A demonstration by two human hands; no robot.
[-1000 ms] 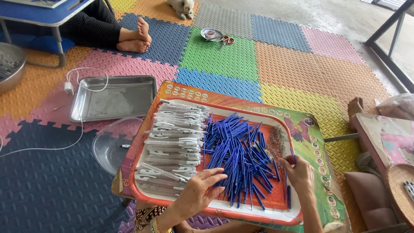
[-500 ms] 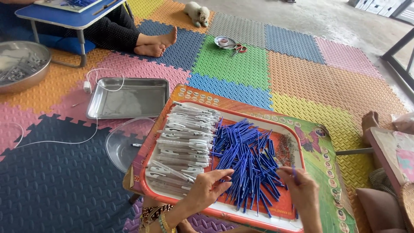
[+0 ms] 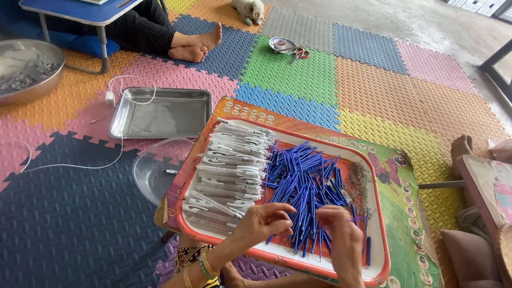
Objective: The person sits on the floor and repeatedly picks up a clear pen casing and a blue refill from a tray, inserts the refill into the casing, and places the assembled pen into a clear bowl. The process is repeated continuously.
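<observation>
Foam mats, tray [image 3: 373, 160], hands [image 3: 301, 226] among blue refills [image 3: 304, 181]

A rectangular steel baking tray [image 3: 160, 113] is lying on the pink foam mat, up and left of where the gripping is going on. A clear plastic bowl [image 3: 154, 170] is sitting just beside it, nearer the grip. Red-handled scissors [image 3: 298, 53] are lying next to a small round tin [image 3: 281, 44] on the green mat, well beyond. A round steel basin [image 3: 26, 69] is sitting far left.
</observation>
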